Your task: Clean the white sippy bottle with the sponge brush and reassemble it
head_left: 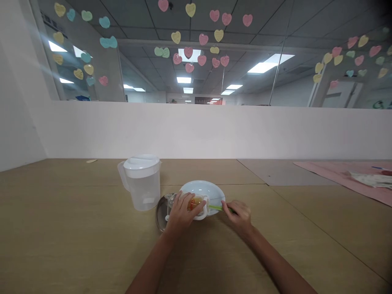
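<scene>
My left hand (181, 212) is wrapped over a clear bottle (196, 202) with yellow and orange markings, lying on its side in the air. A white ring-like part surrounds the bottle's right end. In my right hand (239, 214) is a thin green stick (215, 207), pinched between the fingers and pointing at that end. Whether its hidden tip is inside the bottle I cannot tell. Behind the bottle stands a white bowl (203, 185). A round metal dish (161, 214) sits under and left of my left hand, partly covered by clear and white parts.
A lidded clear plastic pitcher (142, 185) stands left of the bowl. At the far right, a pink cloth (321, 169) carries a white cloth (372, 179). A small flat pale piece (91, 161) lies near the wall (196, 130) behind the wooden table (76, 228).
</scene>
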Demonstrator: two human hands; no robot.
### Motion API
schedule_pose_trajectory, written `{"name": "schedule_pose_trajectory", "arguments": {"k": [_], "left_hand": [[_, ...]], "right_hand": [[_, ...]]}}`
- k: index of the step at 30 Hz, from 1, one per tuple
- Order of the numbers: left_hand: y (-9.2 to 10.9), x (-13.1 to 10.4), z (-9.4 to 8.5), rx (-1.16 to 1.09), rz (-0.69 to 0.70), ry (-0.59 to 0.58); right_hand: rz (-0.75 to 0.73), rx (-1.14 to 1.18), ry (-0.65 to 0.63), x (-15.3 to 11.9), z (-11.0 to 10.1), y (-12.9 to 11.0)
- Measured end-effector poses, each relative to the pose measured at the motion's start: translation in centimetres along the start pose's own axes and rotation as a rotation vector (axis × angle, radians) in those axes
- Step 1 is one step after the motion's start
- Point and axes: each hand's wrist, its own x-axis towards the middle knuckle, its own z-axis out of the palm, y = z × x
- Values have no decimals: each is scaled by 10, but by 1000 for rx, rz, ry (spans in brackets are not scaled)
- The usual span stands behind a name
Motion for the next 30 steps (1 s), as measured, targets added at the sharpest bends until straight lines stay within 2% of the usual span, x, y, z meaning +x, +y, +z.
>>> {"name": "schedule_pose_trajectory", "arguments": {"k": [2, 4, 13, 16, 19, 22, 25, 30], "left_hand": [[1, 2, -1, 10, 10, 16], [-1, 4, -4, 28, 9, 26], [-18, 8, -18, 44, -58, -68], [-23, 7, -18, 45, -117, -51], [-24, 6, -18, 37, -141, -45], [-22, 7, -19, 23, -145, -52], [-20, 7, -19, 6, -151, -57], [-19, 5, -16, 9, -163, -43]], "right_hand": [[20, 14, -4, 1, 0, -1], [100, 23, 30, 1, 1, 0], [748, 57, 158, 1, -1, 27], [828, 66, 124, 1, -2, 33], [726, 73, -76, -2, -1, 28], [476, 54, -237, -3, 1, 18], [253, 34, -273, 0, 2, 10], [98, 18, -301, 1, 5, 8]]}}
